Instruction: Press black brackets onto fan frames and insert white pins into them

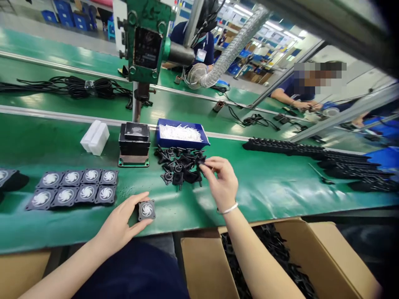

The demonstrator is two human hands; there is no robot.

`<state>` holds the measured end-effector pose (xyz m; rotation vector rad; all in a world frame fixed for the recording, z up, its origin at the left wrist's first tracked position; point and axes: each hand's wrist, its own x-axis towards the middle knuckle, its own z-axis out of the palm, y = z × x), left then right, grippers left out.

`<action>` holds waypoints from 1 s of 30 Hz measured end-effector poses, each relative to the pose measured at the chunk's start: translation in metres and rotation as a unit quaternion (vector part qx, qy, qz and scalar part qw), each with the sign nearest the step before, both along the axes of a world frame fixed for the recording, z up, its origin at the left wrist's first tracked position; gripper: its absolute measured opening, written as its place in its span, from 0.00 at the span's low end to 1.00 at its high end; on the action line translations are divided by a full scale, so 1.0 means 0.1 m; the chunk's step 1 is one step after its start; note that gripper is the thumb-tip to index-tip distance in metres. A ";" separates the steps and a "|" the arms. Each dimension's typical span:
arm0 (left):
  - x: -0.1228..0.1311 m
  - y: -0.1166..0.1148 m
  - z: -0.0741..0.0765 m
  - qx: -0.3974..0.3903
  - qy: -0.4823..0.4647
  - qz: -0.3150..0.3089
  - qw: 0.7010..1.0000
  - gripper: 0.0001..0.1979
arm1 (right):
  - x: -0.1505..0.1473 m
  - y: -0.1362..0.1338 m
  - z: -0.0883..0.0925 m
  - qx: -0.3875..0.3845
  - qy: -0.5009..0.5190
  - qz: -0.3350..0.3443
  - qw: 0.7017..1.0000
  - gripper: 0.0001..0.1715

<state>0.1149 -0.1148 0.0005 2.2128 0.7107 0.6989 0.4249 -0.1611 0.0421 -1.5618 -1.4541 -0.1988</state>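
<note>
My left hand (123, 218) grips a small square black part with a white swirl face (146, 210) between thumb and fingers, low over the green bench. At the right edge of a pile of small black plastic parts (178, 167), my right hand (223, 182) is closed, thumb and fingers pinching a black plastic part (201, 161). Rows of similar swirl-faced square parts (71, 177) lie left of my left hand. Behind the pile sits a blue box (183, 143) of small white pieces.
A green press (146, 45) stands above a black fixture block (134, 143). White blocks (95, 137) are beside it. Black parts line the right side (286, 147). An open carton (205, 259) holds black parts below the bench edge. Co-workers (299, 89) sit across the line.
</note>
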 end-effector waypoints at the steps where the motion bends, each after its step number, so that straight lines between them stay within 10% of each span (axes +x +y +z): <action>1: -0.01 -0.01 -0.02 -0.009 -0.006 0.003 1.000 0.28 | -0.15 -0.07 0.01 -0.013 -0.013 0.044 0.999 0.04; 8: -0.04 0.00 -0.08 -0.025 -0.023 -0.012 0.999 0.29 | -0.69 -0.42 -0.30 -0.109 -0.205 0.278 0.932 0.04; 14: -0.02 -0.01 -0.09 -0.065 -0.045 -0.024 0.997 0.31 | -0.81 -0.45 -0.38 -0.161 -0.013 0.188 0.969 0.20; 18: 0.00 -0.02 -0.08 -0.113 -0.065 -0.015 0.991 0.31 | -0.95 -0.35 -0.41 -0.191 0.055 0.165 0.966 0.08; 30: 0.02 0.01 -0.03 -0.146 -0.081 -0.014 0.986 0.31 | -1.12 -0.20 0.15 -0.144 0.105 0.283 0.942 0.11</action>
